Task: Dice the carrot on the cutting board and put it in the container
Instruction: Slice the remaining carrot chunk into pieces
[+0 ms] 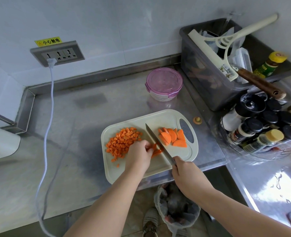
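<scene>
head view: on the cutting board (167, 117), left grip (138, 155) pins carrot strips (156, 152) at six o'clock; right grip (184, 175) wraps the knife (155, 139). blade lies just beside the left grip, so a slip could cut it. lidded container (164, 82) at twelve.

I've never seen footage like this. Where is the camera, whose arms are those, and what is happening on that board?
There is no machine here. These are a person's two bare arms, filmed by one wide-angle camera worn on their head, looking down. The right hand grips a long steel kitchen knife, with its blade over the pale plastic cutting board. The left hand curls its fingers on a few orange carrot strips beside the blade. To the left lies a pile of small diced carrot cubes, and to the right of the blade are half-round carrot slices, not yet diced. Behind the board, on the steel counter, stands a round clear container with a purple lid on it.
</scene>
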`<state>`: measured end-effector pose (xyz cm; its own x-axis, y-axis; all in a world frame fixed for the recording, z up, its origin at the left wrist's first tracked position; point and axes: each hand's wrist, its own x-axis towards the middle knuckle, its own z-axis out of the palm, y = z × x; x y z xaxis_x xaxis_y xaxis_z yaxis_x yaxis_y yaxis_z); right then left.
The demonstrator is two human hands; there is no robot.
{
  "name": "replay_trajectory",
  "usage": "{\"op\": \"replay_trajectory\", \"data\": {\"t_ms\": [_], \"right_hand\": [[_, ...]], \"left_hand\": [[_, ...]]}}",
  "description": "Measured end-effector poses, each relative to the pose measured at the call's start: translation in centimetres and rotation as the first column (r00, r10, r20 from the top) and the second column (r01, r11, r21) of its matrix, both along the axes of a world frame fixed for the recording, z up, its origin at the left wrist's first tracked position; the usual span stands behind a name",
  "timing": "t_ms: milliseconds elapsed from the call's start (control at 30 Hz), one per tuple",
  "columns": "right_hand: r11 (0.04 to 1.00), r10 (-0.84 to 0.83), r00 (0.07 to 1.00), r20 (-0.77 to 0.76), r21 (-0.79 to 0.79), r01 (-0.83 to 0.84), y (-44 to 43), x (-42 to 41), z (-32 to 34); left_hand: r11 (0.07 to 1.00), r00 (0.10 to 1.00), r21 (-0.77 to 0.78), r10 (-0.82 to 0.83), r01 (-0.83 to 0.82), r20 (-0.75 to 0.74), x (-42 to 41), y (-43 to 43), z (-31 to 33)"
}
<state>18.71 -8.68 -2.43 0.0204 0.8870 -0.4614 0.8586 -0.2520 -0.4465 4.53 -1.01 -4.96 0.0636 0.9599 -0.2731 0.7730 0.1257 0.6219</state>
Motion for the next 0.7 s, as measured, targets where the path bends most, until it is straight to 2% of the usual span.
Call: {"op": "replay_trajectory", "data": {"t_ms": [300,500,700], "right_hand": [[1.0,-0.018,1.0,0.008,0.004,0.018,0.0,0.7,0.0],[1.0,-0.011,1.0,-0.003,-0.008,0.011,0.0,0.7,0.1],[1.0,-0.027,1.0,-0.001,0.004,0.027,0.2,0.7,0.4]], "left_hand": [[0.995,0.998,-0.087,-0.049,0.045,-0.041,-0.3,0.9,0.0],[0.973,0.976,-0.189,-0.159,0.13,-0.148,0.2,2.0,0.6],[0.965,0.955,-0.191,-0.219,0.182,-0.198,0.6,2.0,0.7]]}}
